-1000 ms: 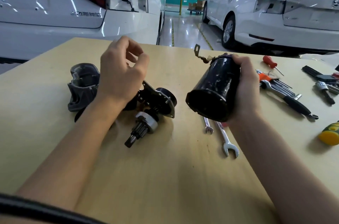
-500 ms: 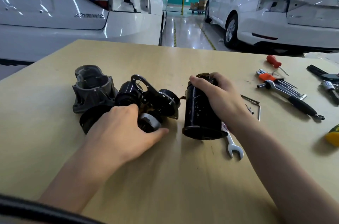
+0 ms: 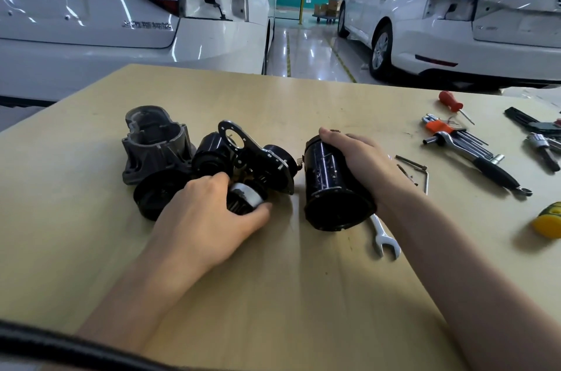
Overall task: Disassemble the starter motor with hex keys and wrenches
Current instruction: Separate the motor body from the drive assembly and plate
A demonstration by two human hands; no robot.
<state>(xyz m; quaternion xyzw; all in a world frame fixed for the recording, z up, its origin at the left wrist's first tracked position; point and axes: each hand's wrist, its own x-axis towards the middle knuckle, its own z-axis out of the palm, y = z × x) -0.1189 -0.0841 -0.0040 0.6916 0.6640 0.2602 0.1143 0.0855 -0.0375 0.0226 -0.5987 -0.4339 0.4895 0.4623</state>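
The black cylindrical motor housing point(image 3: 329, 185) lies on the wooden table point(image 3: 273, 294), its open end facing me. My right hand point(image 3: 361, 158) grips it from the right and top. My left hand point(image 3: 209, 212) is curled round the pinion gear shaft point(image 3: 246, 197) of the black solenoid and plate assembly point(image 3: 243, 155). A grey cast nose housing point(image 3: 154, 143) stands at the left, with a black round cover point(image 3: 154, 197) in front of it.
An open-end wrench point(image 3: 384, 237) lies right of the housing. Long bolts and a hex key point(image 3: 420, 170), a ratchet with a hex key set point(image 3: 467, 149), a red screwdriver point(image 3: 452, 102) and a yellow handle point(image 3: 549, 220) lie at the right. Two white cars stand behind the table.
My right hand lowered the motor housing from the air onto the table. My left hand came down from above the parts and closed on the pinion shaft.
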